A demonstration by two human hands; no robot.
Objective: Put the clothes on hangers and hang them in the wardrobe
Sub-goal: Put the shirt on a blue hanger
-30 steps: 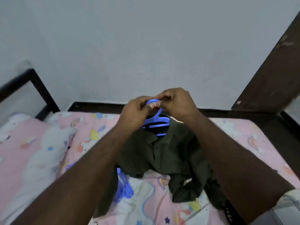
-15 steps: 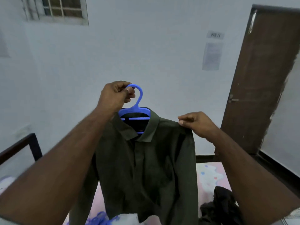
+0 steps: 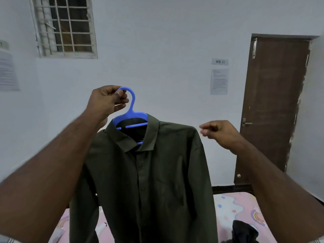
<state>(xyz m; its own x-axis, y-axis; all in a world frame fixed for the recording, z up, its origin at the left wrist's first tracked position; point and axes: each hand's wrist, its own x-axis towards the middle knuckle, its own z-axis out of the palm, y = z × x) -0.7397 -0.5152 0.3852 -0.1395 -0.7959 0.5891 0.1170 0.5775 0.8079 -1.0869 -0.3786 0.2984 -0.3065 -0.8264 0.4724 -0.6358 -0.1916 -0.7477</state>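
Observation:
A dark green button-up shirt (image 3: 150, 181) hangs on a blue plastic hanger (image 3: 131, 111), held up in front of me above the bed. My left hand (image 3: 107, 101) grips the hanger's hook from the left. My right hand (image 3: 220, 133) hovers just to the right of the shirt's shoulder, fingers loosely curled, a small gap away from the cloth and holding nothing. The shirt's lower part runs out of the bottom of the frame.
A bed with a pink patterned sheet (image 3: 235, 211) lies below, with a dark garment (image 3: 244, 232) heaped at its right. A brown door (image 3: 273, 106) stands at the right, a barred window (image 3: 64, 27) at the upper left. No wardrobe is in view.
The shirt on its hanger was lifted off the bed and held up. My right hand, which pinched the shirt's shoulder half a second ago, has let go and moved slightly right.

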